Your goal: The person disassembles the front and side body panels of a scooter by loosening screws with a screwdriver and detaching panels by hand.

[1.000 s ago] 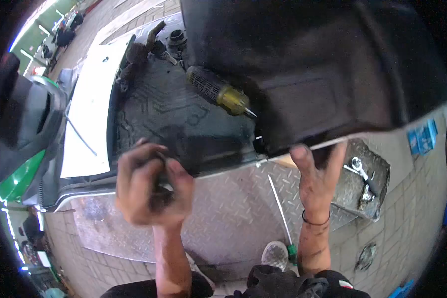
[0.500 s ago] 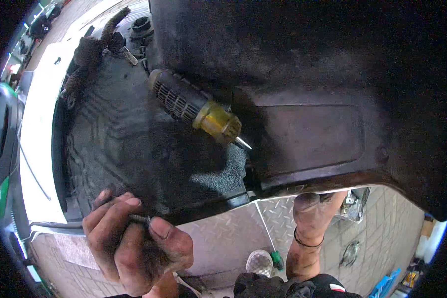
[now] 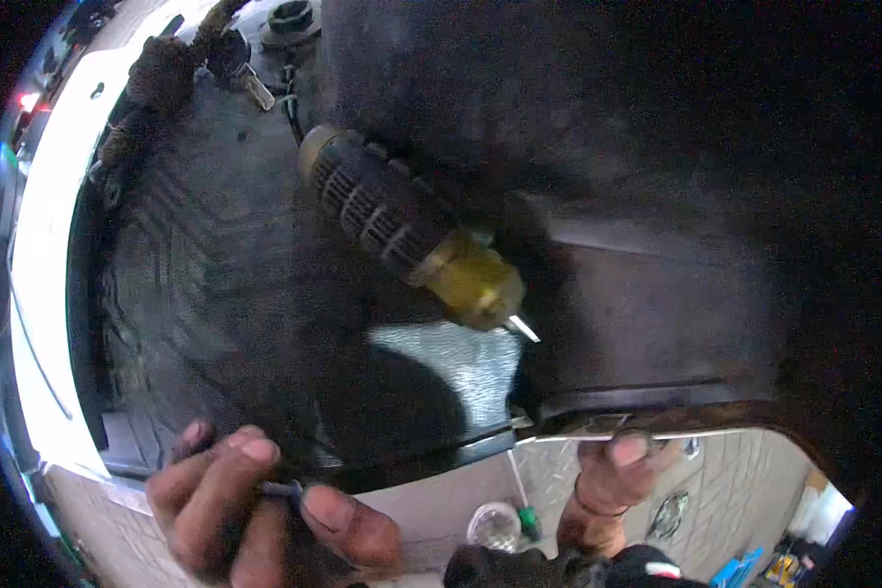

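Note:
My left hand (image 3: 265, 519) is closed at the lower left, pinching a small metal screw (image 3: 282, 487) between thumb and fingers. Beyond it, on the dark ribbed floor mat (image 3: 216, 274), lies a thick-handled screwdriver (image 3: 412, 230) with a black ribbed grip, a yellow collar and a short metal tip pointing to the lower right. My right hand (image 3: 622, 470) is at the vehicle's sill edge, with a dark band on the wrist. Its thumb shows, but the other fingers are blurred or partly hidden, so what they hold cannot be seen.
A white door sill (image 3: 44, 284) runs down the left. A dark brown panel (image 3: 657, 314) fills the right. Fuzzy dark material (image 3: 162, 73) and a round black fitting (image 3: 289, 20) sit at the top left. Below, a green-handled tool (image 3: 529, 522) stands near a clear round container (image 3: 494, 527).
The view has shifted closer, so the screwdriver appears larger and lower. My left hand still pinches the screw, and my right hand appears higher against the sill edge with its thumb showing.

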`<state>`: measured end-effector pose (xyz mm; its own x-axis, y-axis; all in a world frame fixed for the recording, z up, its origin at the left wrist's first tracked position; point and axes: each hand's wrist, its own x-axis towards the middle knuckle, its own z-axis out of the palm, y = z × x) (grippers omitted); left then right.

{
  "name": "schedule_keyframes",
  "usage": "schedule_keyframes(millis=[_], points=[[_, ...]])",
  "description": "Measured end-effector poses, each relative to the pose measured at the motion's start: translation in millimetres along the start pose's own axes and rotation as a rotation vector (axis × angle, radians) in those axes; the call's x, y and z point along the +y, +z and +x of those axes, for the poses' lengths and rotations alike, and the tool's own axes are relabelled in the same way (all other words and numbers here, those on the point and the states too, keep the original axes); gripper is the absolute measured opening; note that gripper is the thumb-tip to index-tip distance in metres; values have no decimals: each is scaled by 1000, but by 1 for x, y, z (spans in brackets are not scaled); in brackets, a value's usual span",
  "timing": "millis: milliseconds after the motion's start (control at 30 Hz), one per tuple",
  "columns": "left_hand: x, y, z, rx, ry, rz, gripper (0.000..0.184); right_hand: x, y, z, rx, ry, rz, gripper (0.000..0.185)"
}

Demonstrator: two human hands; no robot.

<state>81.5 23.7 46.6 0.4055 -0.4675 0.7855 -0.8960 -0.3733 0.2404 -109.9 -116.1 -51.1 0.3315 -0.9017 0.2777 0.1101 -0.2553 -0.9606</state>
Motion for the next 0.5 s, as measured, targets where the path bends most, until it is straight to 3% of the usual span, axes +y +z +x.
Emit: schedule_keyframes(millis=[200, 333, 433, 467, 500], points=[[-5, -16, 8, -230, 21, 21, 18, 7, -35, -9, -38, 37, 633, 69], [-3, -14, 6, -225, -20, -14, 17, -26, 16, 15, -241, -13, 480, 67], [5, 1, 1, -29, -70, 71, 12, -13, 6, -14, 169, 188, 376, 66], [-1, 3, -1, -2, -25, 60, 12, 10, -3, -16, 162, -67, -88, 64], [-1, 3, 3, 25, 17, 81, 12, -3, 9, -7, 165, -50, -167, 67]])
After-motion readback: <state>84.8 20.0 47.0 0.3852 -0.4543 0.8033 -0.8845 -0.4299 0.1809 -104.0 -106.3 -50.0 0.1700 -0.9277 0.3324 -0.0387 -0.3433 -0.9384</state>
